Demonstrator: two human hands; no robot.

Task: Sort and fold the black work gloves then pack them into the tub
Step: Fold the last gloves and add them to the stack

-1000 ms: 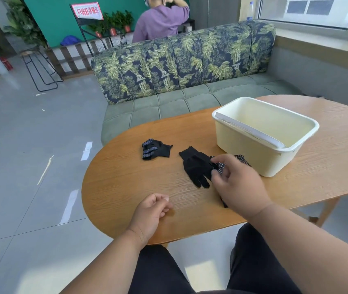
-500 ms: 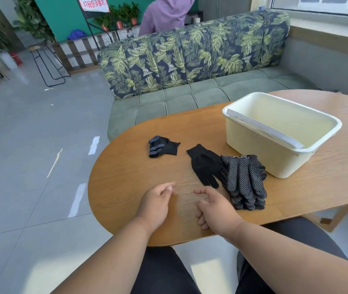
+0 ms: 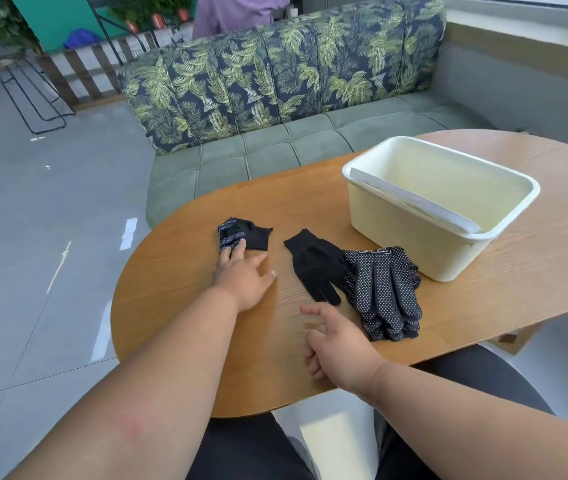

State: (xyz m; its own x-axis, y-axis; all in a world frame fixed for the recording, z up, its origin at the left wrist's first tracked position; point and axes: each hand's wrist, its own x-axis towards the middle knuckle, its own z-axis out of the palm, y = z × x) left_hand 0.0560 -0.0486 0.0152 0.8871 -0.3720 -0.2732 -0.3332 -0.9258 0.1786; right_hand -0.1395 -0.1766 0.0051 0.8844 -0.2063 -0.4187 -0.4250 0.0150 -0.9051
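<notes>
A folded black glove (image 3: 248, 233) lies at the left of the wooden table (image 3: 178, 289). My left hand (image 3: 242, 277) reaches out flat, its fingertips touching the near edge of that glove. A plain black glove (image 3: 315, 263) lies flat in the middle. Beside it on the right is a stack of dotted black gloves (image 3: 384, 292). The cream tub (image 3: 438, 206) stands behind the stack, with nothing seen inside. My right hand (image 3: 339, 342) rests near the table's front edge, fingers loosely curled, holding nothing.
A green sofa (image 3: 275, 147) with leaf-patterned cushions stands just behind the table. A person in a purple top (image 3: 237, 10) is beyond it. Grey tiled floor (image 3: 33, 237) lies to the left, with black metal racks (image 3: 36, 95) at the far wall.
My right hand has let go of the dotted gloves and drawn back to the front edge. My left hand has opened and reached forward onto the folded glove.
</notes>
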